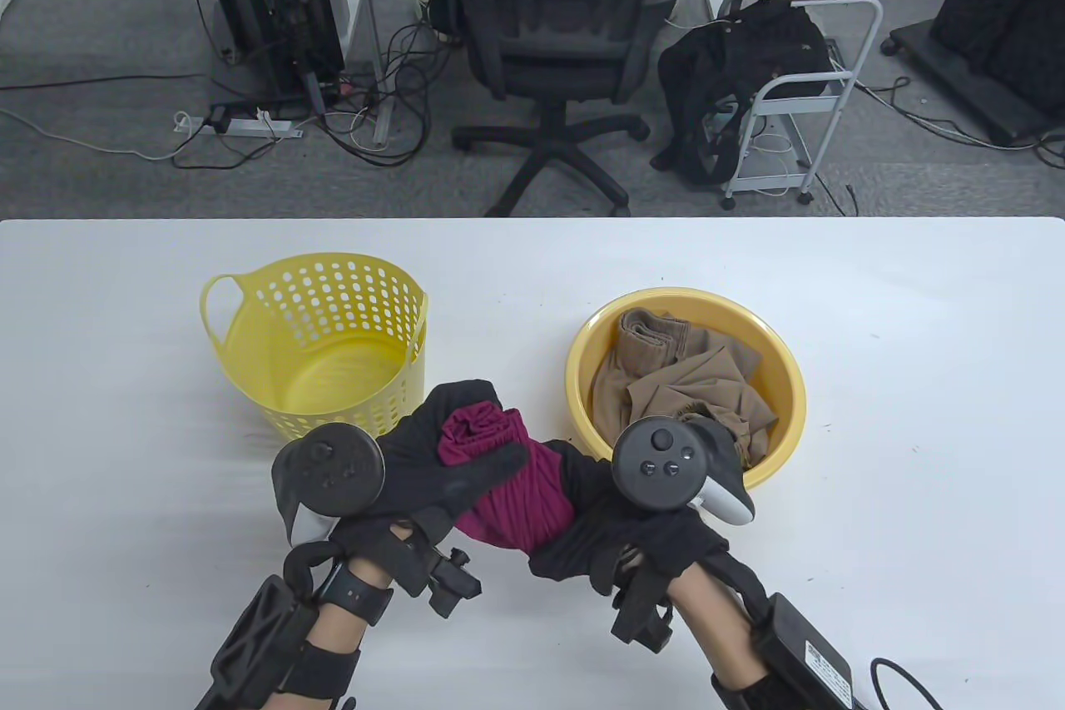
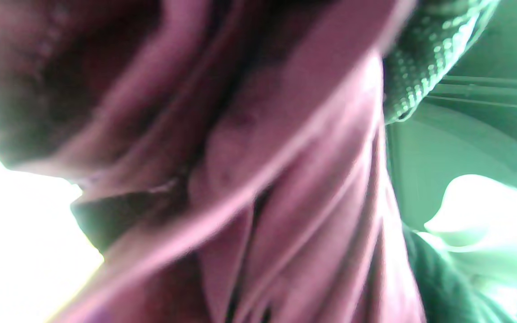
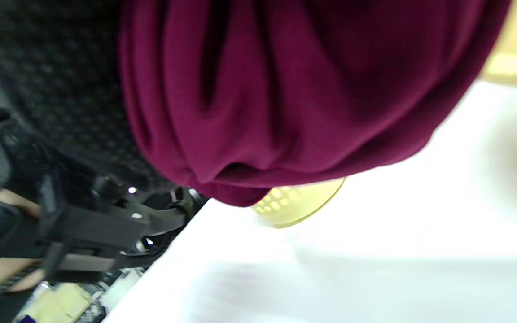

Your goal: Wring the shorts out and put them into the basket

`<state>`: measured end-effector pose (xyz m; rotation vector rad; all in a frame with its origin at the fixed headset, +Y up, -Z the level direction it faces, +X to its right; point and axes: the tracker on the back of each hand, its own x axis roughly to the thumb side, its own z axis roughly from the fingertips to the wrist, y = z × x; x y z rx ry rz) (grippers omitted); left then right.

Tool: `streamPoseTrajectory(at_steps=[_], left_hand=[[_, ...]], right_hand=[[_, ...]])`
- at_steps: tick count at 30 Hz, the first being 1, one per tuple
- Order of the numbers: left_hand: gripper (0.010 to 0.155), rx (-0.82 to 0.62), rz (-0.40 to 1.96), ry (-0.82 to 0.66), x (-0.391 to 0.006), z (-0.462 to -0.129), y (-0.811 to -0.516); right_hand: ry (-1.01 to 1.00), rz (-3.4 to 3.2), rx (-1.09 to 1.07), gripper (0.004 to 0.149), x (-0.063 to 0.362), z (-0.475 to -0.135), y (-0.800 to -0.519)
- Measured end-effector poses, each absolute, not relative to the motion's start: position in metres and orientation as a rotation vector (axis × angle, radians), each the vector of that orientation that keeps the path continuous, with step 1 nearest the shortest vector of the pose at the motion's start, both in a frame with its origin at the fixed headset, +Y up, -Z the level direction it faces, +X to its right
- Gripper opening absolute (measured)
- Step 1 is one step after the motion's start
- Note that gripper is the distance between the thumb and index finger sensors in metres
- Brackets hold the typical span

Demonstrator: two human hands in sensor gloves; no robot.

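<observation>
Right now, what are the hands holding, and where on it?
Both hold the maroon shorts, bunched into a roll above the table. The left hand has its grip round the upper-left end, the right hand round the lower-right end.

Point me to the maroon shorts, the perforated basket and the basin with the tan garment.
maroon shorts (image 1: pixel 520 494): table view, twisted middle between both hands.
perforated basket (image 1: pixel 333 285): table view, far inner wall.
basin (image 1: pixel 790 398): table view, right rim.
</observation>
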<state>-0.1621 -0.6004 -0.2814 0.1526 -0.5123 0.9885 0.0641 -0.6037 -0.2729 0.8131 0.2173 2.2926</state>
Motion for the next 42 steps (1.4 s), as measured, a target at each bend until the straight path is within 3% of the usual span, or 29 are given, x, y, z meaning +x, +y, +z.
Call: streamPoseTrajectory(at_steps=[22, 31, 42], left_hand=[[0.056, 0.049, 0.914, -0.279, -0.159, -0.285, -0.618], [0.052, -0.066, 0.972, -0.184, -0.165, -0.29, -0.628], [0.057, -0.126, 0.998, -0.162, -0.168, -0.29, -0.631]], right_hand=[[-0.582, 2.819, 0.931, 0.086, 0.043, -0.248, -0.598], [-0.884, 2.927, 1.045, 0.079, 0.027, -0.24, -0.6], [-0.918, 2.955, 1.078, 0.08, 0.023, -0.24, -0.6]])
